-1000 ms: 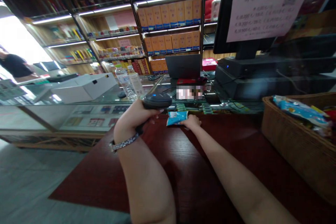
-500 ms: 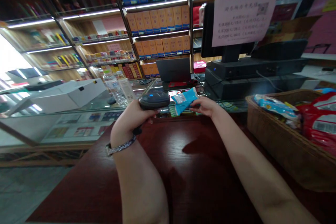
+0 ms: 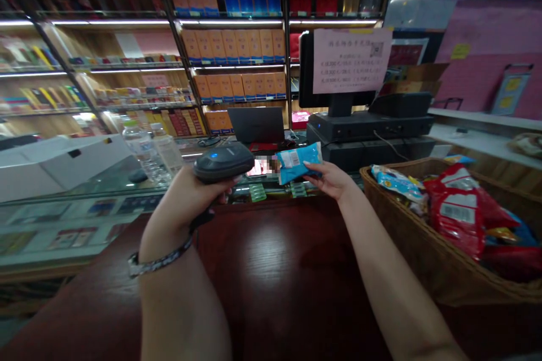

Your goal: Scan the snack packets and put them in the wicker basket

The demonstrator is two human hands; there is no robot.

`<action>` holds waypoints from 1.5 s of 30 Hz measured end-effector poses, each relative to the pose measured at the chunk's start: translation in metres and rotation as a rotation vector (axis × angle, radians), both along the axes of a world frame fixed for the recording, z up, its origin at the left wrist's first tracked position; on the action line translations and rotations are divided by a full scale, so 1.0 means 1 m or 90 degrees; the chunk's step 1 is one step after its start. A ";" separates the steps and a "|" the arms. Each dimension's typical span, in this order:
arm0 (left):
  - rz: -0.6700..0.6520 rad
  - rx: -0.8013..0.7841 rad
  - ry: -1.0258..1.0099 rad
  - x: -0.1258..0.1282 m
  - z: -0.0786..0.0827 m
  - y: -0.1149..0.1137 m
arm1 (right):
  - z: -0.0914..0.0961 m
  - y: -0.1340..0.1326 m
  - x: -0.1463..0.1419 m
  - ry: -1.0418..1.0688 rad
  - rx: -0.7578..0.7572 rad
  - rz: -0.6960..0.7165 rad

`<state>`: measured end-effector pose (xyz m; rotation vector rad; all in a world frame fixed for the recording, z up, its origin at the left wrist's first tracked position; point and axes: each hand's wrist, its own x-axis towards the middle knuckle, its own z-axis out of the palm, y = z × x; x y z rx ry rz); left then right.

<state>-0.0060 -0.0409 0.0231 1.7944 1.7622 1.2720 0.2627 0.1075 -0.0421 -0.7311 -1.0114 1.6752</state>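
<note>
the person's left hand (image 3: 180, 194) wraps around the handle of a dark barcode scanner (image 3: 224, 162), while the right hand (image 3: 331, 179) grips the near end of a blue packet (image 3: 298, 164), which juts out to that hand's left, apart from the scanner. below both hands spreads a glossy dark-red counter (image 3: 266, 304), a wicker basket (image 3: 419, 262) standing right of the right hand. beyond them are a laptop (image 3: 256, 125) and lit shelves (image 3: 237, 64).

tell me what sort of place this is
Most likely a shop: the left hand holds a scanner, the right hand a blue packet, and rows of orange boxes stand behind.
</note>
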 end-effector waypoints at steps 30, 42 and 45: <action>-0.064 0.104 0.188 0.031 -0.004 0.012 | 0.008 -0.012 0.006 -0.127 0.186 -0.210; -0.034 0.074 0.181 0.032 -0.003 0.009 | 0.006 -0.006 0.013 -0.138 0.225 -0.215; -0.030 0.061 0.181 0.032 -0.002 0.008 | 0.009 -0.006 0.021 -0.241 0.286 -0.277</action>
